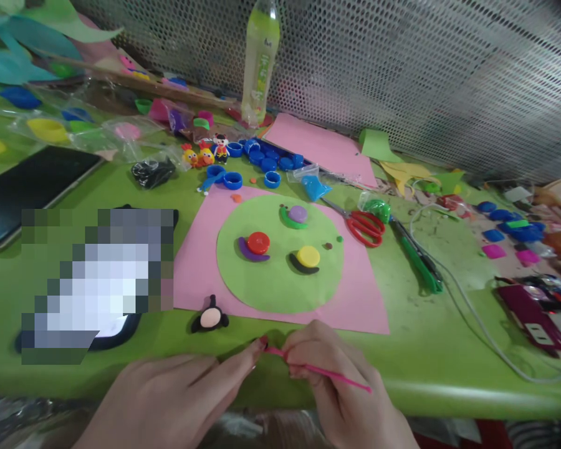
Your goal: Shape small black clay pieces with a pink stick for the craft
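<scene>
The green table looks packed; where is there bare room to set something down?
Bare strips lie between the pink paper sheet and the green pen, and along the front edge of the green table. The back, around the blue bottle caps and plastic bags, is crowded.

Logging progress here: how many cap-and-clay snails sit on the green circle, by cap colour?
Red cap: 1
Yellow cap: 1
Purple cap: 1
Total on the green circle: 3

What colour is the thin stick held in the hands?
Pink. The thin stick shows best in the head view, pinched between the right hand and left hand.
</scene>
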`<state>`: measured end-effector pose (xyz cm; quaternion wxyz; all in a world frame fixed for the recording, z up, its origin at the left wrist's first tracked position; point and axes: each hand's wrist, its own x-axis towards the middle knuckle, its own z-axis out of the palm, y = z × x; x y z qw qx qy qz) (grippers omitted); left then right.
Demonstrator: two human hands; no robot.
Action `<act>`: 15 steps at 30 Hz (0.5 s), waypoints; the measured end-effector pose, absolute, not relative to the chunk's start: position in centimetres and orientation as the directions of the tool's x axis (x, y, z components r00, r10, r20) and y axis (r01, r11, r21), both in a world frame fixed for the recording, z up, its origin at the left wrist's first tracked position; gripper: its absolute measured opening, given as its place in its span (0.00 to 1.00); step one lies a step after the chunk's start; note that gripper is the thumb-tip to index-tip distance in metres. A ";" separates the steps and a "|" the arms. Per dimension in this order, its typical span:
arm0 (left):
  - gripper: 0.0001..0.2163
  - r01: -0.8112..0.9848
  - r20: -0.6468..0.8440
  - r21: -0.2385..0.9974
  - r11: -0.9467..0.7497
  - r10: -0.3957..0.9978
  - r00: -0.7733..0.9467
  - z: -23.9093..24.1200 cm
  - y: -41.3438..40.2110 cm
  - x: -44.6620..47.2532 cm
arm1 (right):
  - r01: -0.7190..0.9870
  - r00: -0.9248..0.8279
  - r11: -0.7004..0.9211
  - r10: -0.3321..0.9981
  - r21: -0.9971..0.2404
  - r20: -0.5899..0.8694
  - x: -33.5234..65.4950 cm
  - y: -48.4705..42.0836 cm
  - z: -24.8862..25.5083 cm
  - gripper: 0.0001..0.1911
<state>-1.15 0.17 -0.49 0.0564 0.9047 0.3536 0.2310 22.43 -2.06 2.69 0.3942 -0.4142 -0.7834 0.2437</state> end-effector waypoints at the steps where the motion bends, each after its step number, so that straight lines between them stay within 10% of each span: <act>1: 0.17 0.613 0.381 0.260 -0.746 0.662 0.645 -0.4 0.2 -1.1 | 0.451 -0.341 0.538 0.841 -0.712 0.420 22.4 -2.0 2.6 0.18; 15: 0.18 0.589 0.391 0.273 -0.760 0.647 0.654 0.1 0.6 -1.2 | 0.524 -0.268 0.486 0.874 -0.700 0.405 22.3 -3.0 3.4 0.10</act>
